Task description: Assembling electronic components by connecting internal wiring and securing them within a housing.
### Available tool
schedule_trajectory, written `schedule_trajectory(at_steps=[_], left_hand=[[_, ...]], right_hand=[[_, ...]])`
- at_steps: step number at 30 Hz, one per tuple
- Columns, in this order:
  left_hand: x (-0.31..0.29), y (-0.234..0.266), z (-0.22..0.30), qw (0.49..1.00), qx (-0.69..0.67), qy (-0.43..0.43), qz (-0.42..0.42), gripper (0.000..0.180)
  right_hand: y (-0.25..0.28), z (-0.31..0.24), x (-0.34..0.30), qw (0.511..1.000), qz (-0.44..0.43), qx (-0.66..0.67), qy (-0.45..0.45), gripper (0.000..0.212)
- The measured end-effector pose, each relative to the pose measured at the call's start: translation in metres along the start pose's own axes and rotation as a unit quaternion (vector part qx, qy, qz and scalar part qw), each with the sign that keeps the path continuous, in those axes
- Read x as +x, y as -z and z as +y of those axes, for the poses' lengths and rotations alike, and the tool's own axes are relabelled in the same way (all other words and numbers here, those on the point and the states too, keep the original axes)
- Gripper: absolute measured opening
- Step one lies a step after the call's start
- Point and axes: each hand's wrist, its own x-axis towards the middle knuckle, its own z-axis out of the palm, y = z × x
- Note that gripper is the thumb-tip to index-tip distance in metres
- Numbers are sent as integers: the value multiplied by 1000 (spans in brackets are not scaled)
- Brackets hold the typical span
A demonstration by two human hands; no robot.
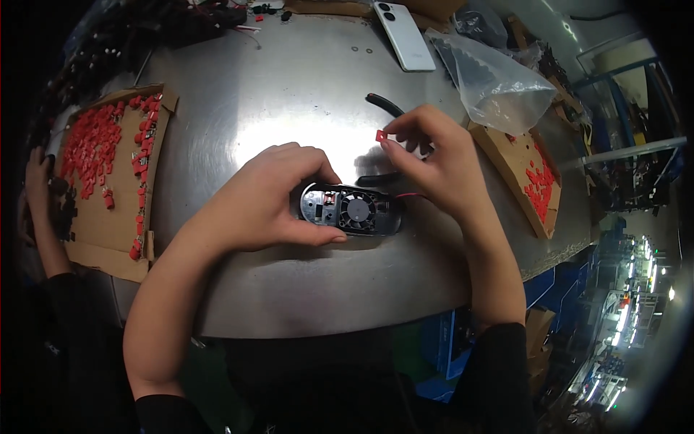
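Note:
An oval dark housing [352, 210] with a small round fan inside lies on the shiny metal table [303, 94]. My left hand [271, 195] grips its left end, thumb along the near edge. My right hand [426, 155] is raised just above and to the right of it, pinching a small red plastic piece [380, 134] between thumb and forefinger. A thin red wire [408, 195] runs from the housing's right side under my right hand.
Black pliers [384, 105] lie behind my right hand. Cardboard trays of small red parts sit at the left [108, 166] and right [531, 177]. A clear plastic bag [499, 79] and a white phone [403, 35] are at the back. Another person's hand [36, 184] is at far left.

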Motion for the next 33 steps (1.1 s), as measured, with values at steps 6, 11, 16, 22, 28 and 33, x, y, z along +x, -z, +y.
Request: schedule_trajectory(at_steps=[6, 11, 16, 22, 28, 33], left_hand=[[-1, -1, -5, 1000, 3, -3, 3, 52], [-1, -2, -5, 1000, -13, -2, 4, 53], [-2, -3, -7, 1000, -1, -4, -1, 54], [-1, -5, -8, 1000, 0, -10, 3, 52], [-3, -4, -6, 999, 7, -20, 24, 47], [-1, -5, -7, 1000, 6, -13, 17, 49]], right_hand=[[-21, -54, -22, 996, -29, 8, 90, 16], [-25, -59, -25, 996, -51, -46, 52, 17], [-27, -61, -26, 997, -54, -27, 49, 14], [-28, -64, -23, 998, -54, -10, 23, 13], [-32, -61, -19, 999, -48, 16, 20, 13], [-24, -59, -19, 992, -1, -71, 106, 15]])
